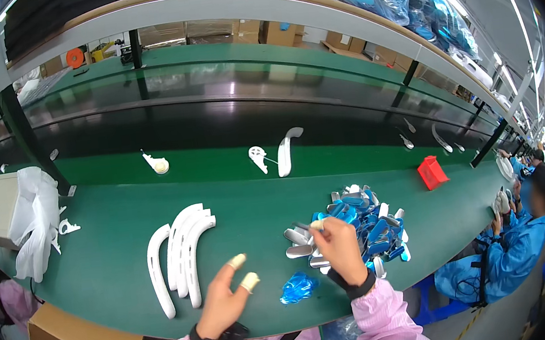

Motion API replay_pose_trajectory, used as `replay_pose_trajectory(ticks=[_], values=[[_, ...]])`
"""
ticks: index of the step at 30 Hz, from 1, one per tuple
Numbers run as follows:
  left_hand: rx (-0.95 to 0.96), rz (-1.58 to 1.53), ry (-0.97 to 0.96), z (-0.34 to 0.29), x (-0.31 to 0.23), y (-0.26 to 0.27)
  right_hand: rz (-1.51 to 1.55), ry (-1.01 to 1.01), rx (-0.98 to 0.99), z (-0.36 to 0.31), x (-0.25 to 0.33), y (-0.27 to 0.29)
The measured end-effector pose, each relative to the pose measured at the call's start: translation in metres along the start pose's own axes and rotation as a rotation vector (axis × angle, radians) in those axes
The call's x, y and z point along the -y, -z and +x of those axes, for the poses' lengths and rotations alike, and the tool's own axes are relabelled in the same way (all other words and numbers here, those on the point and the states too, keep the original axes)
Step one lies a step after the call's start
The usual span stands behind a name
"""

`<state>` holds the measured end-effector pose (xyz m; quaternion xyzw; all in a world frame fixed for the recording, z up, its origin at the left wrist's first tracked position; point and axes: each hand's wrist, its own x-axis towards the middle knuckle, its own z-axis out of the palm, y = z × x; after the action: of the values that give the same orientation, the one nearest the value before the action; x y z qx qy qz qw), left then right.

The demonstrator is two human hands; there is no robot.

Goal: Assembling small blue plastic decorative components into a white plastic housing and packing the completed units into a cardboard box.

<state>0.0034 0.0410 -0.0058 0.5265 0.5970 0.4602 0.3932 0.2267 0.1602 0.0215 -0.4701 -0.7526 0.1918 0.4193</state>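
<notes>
Head view: right hand pinches thin piece.

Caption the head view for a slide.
Right hand holds a thin piece at a blue and silver pile; left hand near curved white parts.

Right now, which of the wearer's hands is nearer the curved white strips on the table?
The left hand, just right of the strips; the right hand is farther right, by the blue-silver pile.
</notes>
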Motion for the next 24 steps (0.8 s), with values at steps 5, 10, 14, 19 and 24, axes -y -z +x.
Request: replay_pose_trajectory(ticks=[5, 10, 14, 19, 24], values=[[-0.03, -0.417, -0.086, -0.012, -0.011, -0.034, 0.219, 0.098, 0.099, -0.044, 0.066, -0.017], [-0.059, -0.619, 0.035, -0.017, -0.019, -0.031, 0.361, 0.059, 0.16, -0.061, 0.069, -0.021], [-0.118, -0.248, -0.097, -0.025, -0.018, -0.022, 0.379, 0.04, 0.21, -0.059, 0.07, -0.01], [-0.169, 0.011, -0.24, -0.026, -0.026, -0.022, 0.169, 0.244, 0.14, -0.058, 0.084, -0.013], [-0.198, 0.119, -0.257, -0.029, -0.028, -0.017, 0.154, 0.261, 0.105, -0.058, 0.083, -0.02]])
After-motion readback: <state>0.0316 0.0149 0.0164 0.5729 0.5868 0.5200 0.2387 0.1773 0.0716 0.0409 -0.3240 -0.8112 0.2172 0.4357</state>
